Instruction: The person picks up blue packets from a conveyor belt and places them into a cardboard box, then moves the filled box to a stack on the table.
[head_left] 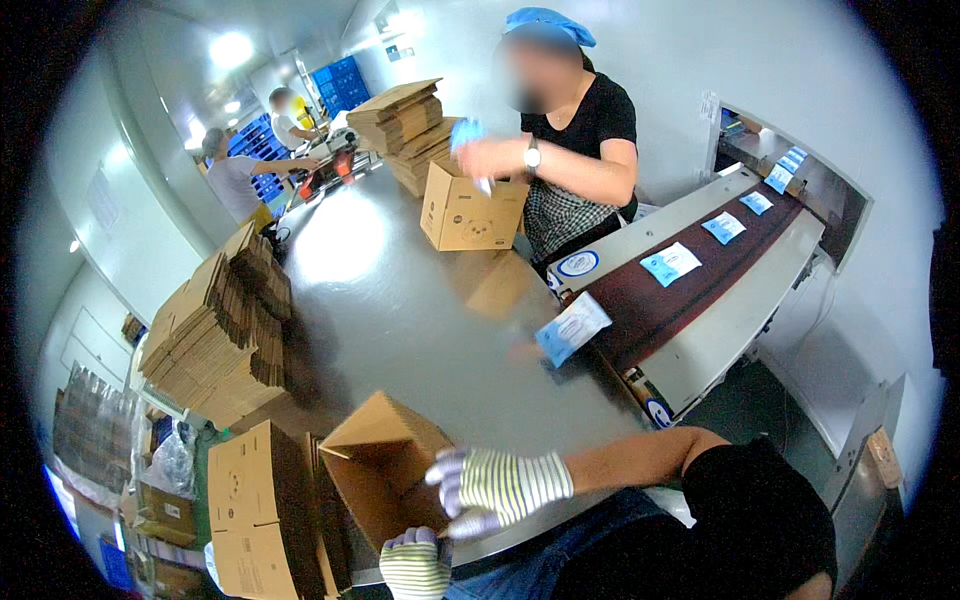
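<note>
An open cardboard box (385, 470) stands at the near edge of the metal table, its inside facing up toward me. I see nothing in it. My left hand (415, 568), in a striped knit glove with pale purple fingertips, is at the box's near rim with its fingers bent over the edge. My right hand (508, 488), gloved the same way, reaches in from the right. Its fingers point left over the box's right side, apart from one another, and nothing shows in them. The right hand's thumb is close to the left hand's fingers.
Flattened cartons (245, 510) stand left of the box, with a tall carton stack (215, 340) beyond. A conveyor (690, 290) at right carries several blue-white packets (670, 263); one packet (574, 330) is at its end. Across the table (370, 290), a co-worker (580, 140) handles packets over another box (470, 212).
</note>
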